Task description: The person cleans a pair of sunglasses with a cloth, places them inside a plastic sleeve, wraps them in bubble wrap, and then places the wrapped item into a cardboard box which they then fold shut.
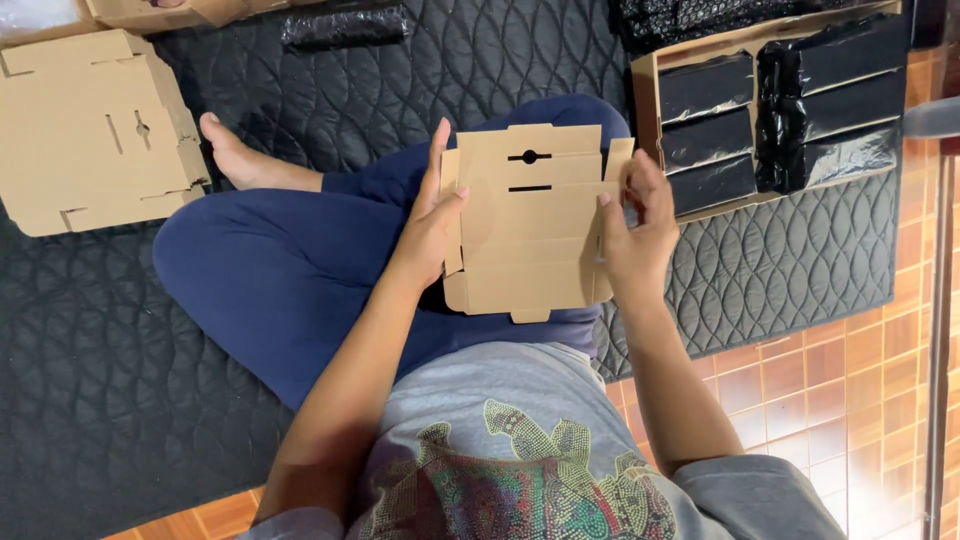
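I sit cross-legged in dark blue trousers on a black quilted mat. Over my lap I hold a flat brown cardboard box blank with slots and fold lines. My left hand presses its left side flap, fingers pointing up along the edge. My right hand grips the right edge, with the thumb on the front face. The side flaps are bent slightly inward.
A stack of flat cardboard blanks lies on the mat at the far left. A shallow cardboard tray with several black plastic-wrapped packs sits at the upper right. A black wrapped roll lies at the top. Orange floor tiles border the mat on the right.
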